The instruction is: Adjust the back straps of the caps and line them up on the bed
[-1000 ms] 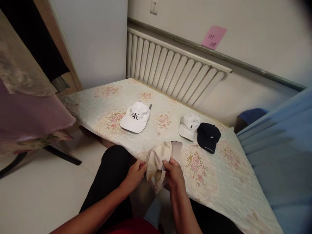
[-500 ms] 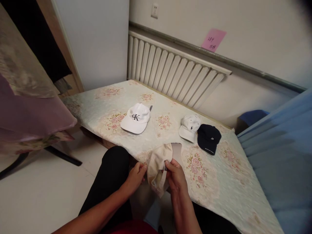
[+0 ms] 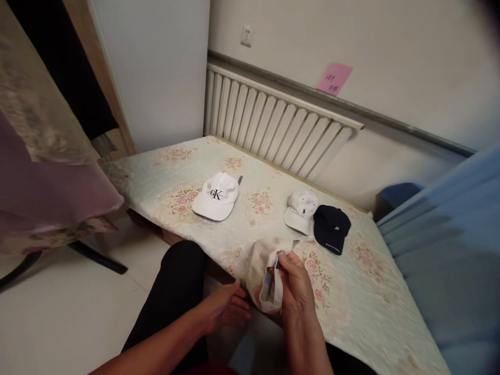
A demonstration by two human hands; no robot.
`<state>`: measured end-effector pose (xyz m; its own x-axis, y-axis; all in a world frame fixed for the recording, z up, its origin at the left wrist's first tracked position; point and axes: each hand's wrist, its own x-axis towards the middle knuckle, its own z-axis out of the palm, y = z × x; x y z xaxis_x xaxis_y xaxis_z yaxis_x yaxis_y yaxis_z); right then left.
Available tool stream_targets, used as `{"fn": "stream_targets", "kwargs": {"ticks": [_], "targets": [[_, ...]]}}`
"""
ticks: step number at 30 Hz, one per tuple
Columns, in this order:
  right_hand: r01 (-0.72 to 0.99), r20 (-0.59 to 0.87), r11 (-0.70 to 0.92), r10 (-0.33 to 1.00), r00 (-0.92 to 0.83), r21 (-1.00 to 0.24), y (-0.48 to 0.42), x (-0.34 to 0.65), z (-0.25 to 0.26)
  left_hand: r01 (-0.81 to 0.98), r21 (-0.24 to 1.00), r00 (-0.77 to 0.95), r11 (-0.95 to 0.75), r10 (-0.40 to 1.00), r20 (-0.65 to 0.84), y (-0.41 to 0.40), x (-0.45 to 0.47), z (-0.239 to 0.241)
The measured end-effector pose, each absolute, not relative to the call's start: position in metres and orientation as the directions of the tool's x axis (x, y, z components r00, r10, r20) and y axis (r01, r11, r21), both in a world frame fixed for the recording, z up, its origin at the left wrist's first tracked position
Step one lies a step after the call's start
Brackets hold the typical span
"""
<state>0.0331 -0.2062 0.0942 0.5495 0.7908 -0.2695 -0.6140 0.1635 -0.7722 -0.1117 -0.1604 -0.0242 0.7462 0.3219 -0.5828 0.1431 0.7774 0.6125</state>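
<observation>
A beige cap [image 3: 258, 268] is gripped by my right hand [image 3: 295, 286], thumb on its edge beside the back strap. Its back opening faces me, and most of its brim is hidden behind my hand. My left hand [image 3: 228, 307] is just left of the cap, fingers apart and holding nothing. On the bed ahead lies a white cap with black letters [image 3: 219, 195]. Farther right are a smaller white cap [image 3: 302, 208] with a small dark mark and a navy cap [image 3: 332, 229], side by side and touching or nearly so.
The caps lie on a bed with a floral cover [image 3: 195, 172]. Behind it are a white radiator [image 3: 269, 120] and a wall with a pink note [image 3: 335, 78]. A blue curtain [image 3: 441, 250] hangs on the right. A cloth-draped chair [image 3: 58, 192] stands at the left.
My right hand has moved a little right and down with the beige cap, turning its back opening toward me. My left hand has lowered and its fingers have spread from a closed pose.
</observation>
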Motion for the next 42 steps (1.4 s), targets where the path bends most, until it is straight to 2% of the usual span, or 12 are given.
{"fn": "stream_targets", "kwargs": {"ticks": [4, 7, 10, 13, 17, 21, 25, 29, 32, 35, 38, 42], "targets": [[-0.594, -0.222, 0.25, 0.763, 0.607, -0.764, -0.207, 0.036, 0.114, 0.205, 0.574, 0.85, 0.793, 0.147, -0.506, -0.169, -0.094, -0.012], [-0.594, -0.21, 0.337, 0.717, 0.664, -0.73, -0.211, 0.039, 0.123, 0.133, 0.504, 0.912, 0.854, 0.093, -0.399, -0.172, -0.083, 0.001], [-0.575, -0.208, 0.419, 0.652, 0.729, -0.703, -0.219, 0.046, 0.124, -0.043, 0.363, 0.944, 0.931, 0.157, -0.291, -0.166, -0.077, 0.013], [-0.543, -0.156, 0.472, 0.639, 0.753, -0.694, -0.226, 0.055, 0.125, -0.244, 0.241, 0.895, 0.939, 0.314, -0.318, -0.152, -0.072, 0.023], [-0.553, -0.09, 0.528, 0.665, 0.741, -0.645, -0.23, 0.064, 0.126, -0.445, 0.2, 0.825, 0.873, 0.487, -0.286, -0.136, -0.063, 0.048], [-0.656, -0.167, 0.544, 0.689, 0.705, -0.523, -0.232, 0.07, 0.118, -0.437, 0.2, 0.883, 0.877, 0.461, -0.092, -0.139, -0.052, 0.078], [-0.668, -0.171, 0.565, 0.687, 0.706, -0.484, -0.236, 0.076, 0.108, -0.414, 0.144, 0.909, 0.899, 0.416, 0.02, -0.15, -0.035, 0.098], [-0.668, -0.172, 0.587, 0.678, 0.714, -0.457, -0.239, 0.077, 0.105, -0.473, 0.05, 0.876, 0.88, 0.475, -0.078, -0.15, -0.013, 0.115], [-0.657, -0.171, 0.596, 0.667, 0.725, -0.461, -0.24, 0.076, 0.105, -0.489, 0.035, 0.847, 0.871, 0.485, -0.219, -0.147, 0.0, 0.129], [-0.624, -0.1, 0.616, 0.668, 0.737, -0.481, -0.241, 0.073, 0.109, -0.49, 0.022, 0.83, 0.871, 0.474, -0.295, -0.147, 0.007, 0.14], [-0.618, -0.037, 0.614, 0.694, 0.719, -0.49, -0.24, 0.069, 0.114, -0.473, 0.022, 0.838, 0.881, 0.457, -0.299, -0.151, 0.009, 0.143], [-0.664, -0.052, 0.571, 0.738, 0.673, -0.483, -0.234, 0.07, 0.116, -0.431, 0.008, 0.876, 0.902, 0.42, -0.238, -0.156, 0.01, 0.138]]}}
